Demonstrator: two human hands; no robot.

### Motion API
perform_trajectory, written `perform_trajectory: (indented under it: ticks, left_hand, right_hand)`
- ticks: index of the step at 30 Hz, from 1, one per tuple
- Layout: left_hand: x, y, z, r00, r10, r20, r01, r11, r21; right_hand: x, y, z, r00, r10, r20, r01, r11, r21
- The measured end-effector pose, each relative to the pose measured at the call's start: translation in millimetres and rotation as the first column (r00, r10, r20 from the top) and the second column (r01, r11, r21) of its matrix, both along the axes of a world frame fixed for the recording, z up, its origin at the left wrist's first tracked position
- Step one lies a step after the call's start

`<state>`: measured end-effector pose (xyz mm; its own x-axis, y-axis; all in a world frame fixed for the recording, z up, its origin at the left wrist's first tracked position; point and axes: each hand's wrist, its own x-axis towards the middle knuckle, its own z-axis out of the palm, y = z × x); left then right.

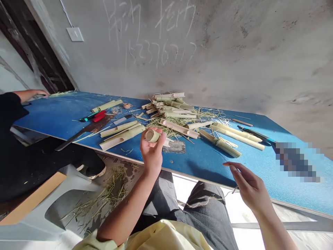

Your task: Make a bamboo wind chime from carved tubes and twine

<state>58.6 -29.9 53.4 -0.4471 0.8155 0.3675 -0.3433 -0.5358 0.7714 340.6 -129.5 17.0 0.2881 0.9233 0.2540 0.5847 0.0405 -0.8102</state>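
My left hand (151, 150) is closed around a short hollow bamboo piece (152, 135), holding it over the front edge of the blue table (203, 159). My right hand (248, 185) hovers near the table edge further right, fingers partly curled, pinching a thin sliver (235, 189). A patch of sandpaper (174, 147) lies on the table just right of my left hand. Split bamboo lengths (122, 133) lie to the left of that hand, more bamboo sticks (235, 135) to the right.
A heap of cut bamboo and shavings (173, 106) sits mid-table. A long knife (83, 132), red and green markers (95, 115) lie at left. Another person's arm (31, 93) rests at the far left corner. A white stool (67, 205) and shavings are on the floor.
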Motion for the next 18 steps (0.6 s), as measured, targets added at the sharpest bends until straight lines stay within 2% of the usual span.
perform_trajectory:
  ticks: [4, 8, 12, 18]
  left_hand:
    - [0.3, -2.6, -2.7, 0.984, 0.103, -0.146, -0.100, 0.995, 0.032]
    - [0.6, -1.0, -9.1, 0.952, 0.159, -0.263, -0.149, 0.987, 0.058]
    - [-0.1, 2.8, -12.6, 0.923, 0.168, -0.346, -0.156, 0.986, 0.064]
    - [1.1, 5.8, -12.8, 0.878, 0.122, -0.463, -0.104, 0.992, 0.065]
  right_hand:
    - [-6.5, 5.7, 2.9, 0.999, -0.052, -0.016, 0.051, 0.998, -0.044]
    - [-13.3, 4.1, 4.6, 0.998, -0.059, -0.007, 0.059, 0.997, -0.057]
    - [-13.0, 3.0, 2.7, 0.998, -0.061, -0.016, 0.060, 0.997, -0.056]
    - [-11.4, 2.9, -0.1, 0.998, -0.060, -0.021, 0.059, 0.997, -0.053]
